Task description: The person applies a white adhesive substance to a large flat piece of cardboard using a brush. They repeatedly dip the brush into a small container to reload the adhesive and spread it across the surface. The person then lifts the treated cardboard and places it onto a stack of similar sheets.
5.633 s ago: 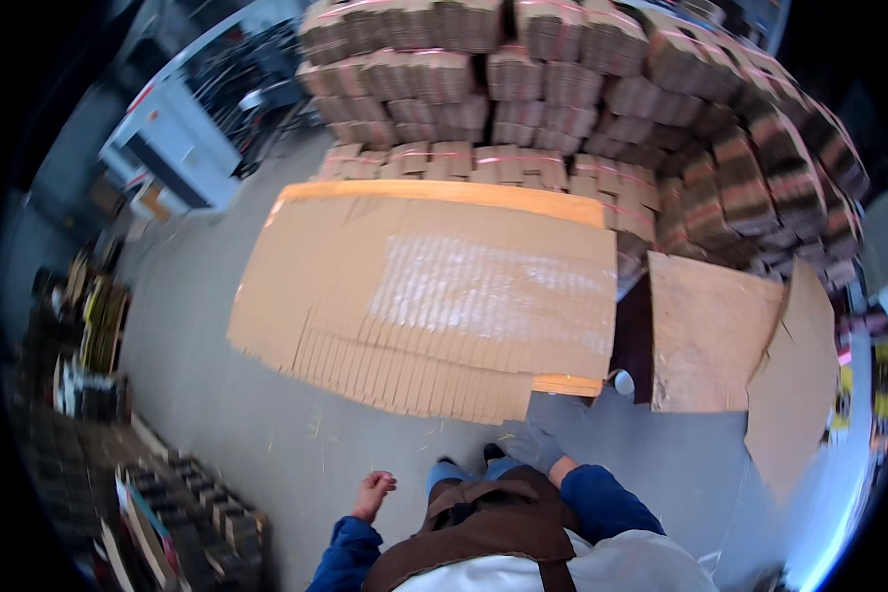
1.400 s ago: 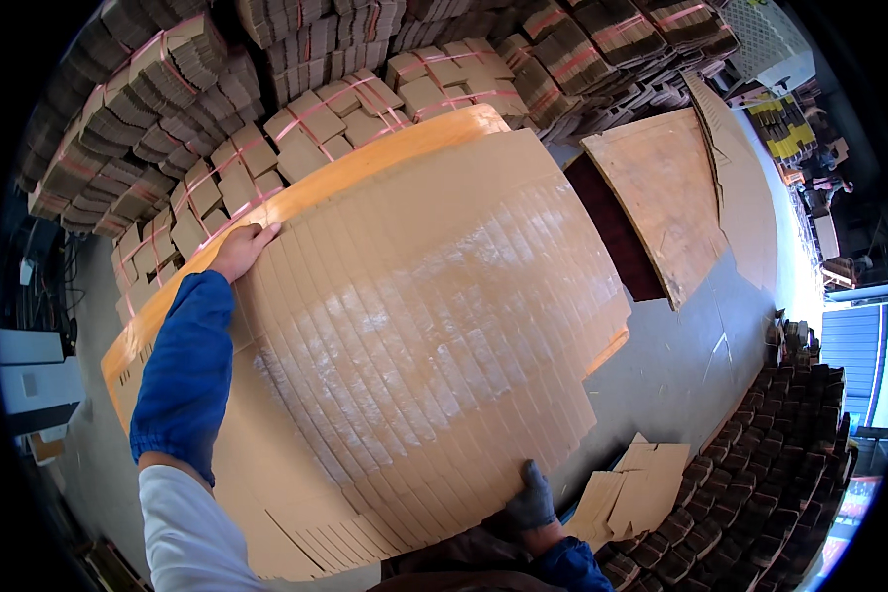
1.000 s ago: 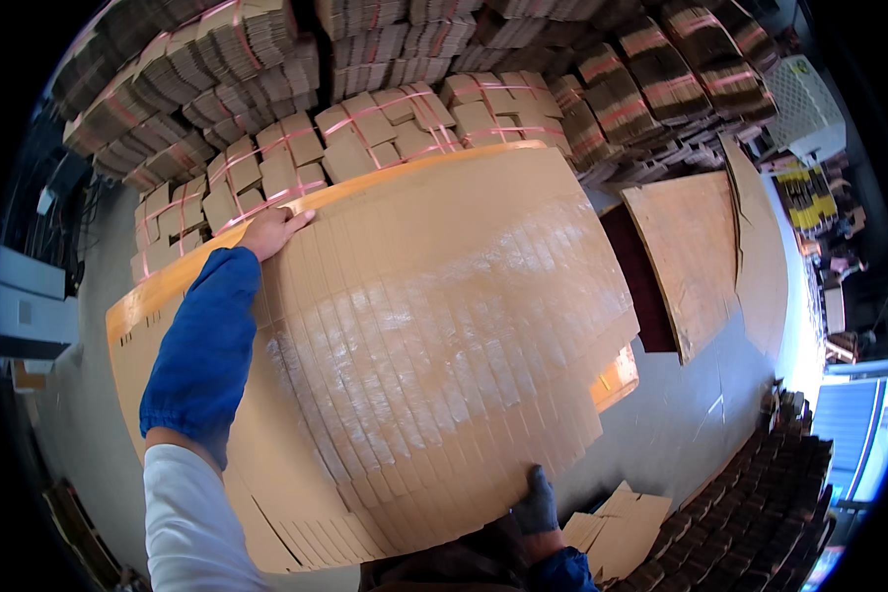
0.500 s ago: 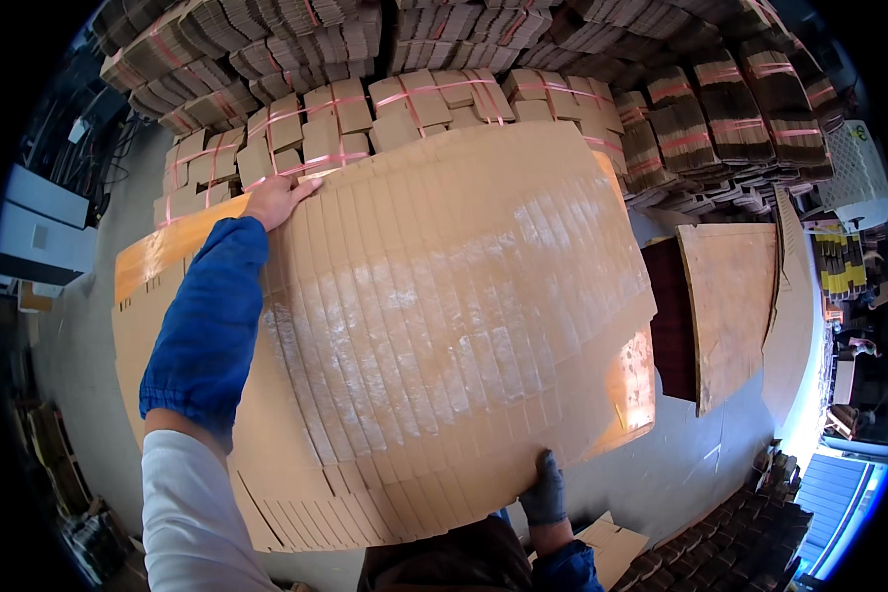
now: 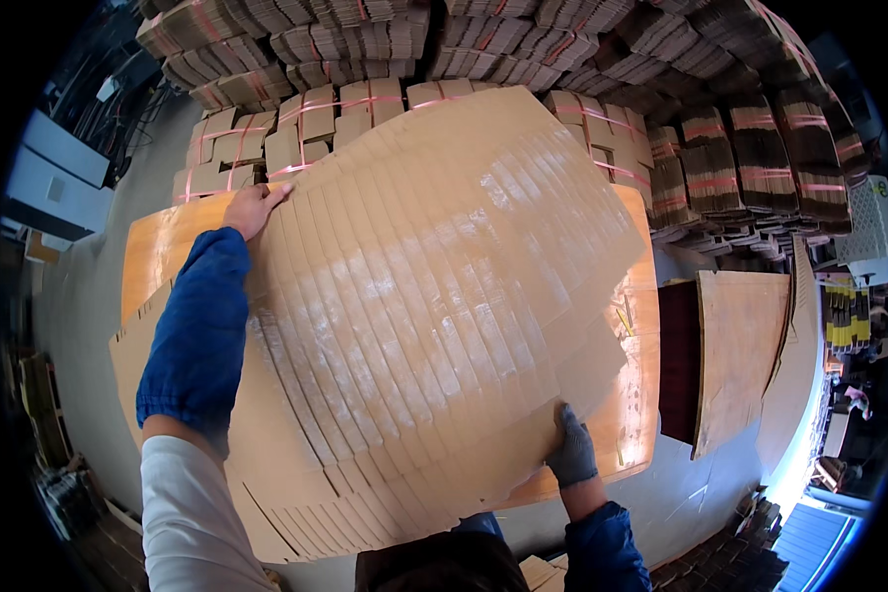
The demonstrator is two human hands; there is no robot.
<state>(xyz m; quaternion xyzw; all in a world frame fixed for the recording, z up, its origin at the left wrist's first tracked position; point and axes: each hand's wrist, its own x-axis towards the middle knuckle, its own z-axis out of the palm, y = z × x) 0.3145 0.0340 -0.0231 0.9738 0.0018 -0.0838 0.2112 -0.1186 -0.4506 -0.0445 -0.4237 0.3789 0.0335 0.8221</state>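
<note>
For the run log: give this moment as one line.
left hand: grips far edge of cardboard sheets | right hand: gloved, grips near edge | sheets: fanned, overlapping | behind: strapped cardboard bundles

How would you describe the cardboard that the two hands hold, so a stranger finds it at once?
Before the wall of strapped cardboard bundles lies a glossy orange board. Above it, the left hand and gloved right hand hold the fanned stack of flat cardboard sheets, overlapping like shingles, unstrapped.

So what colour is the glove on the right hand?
Grey. The glove on the right hand shows in the head view, pinching the fanned cardboard sheets at their near edge.
</note>
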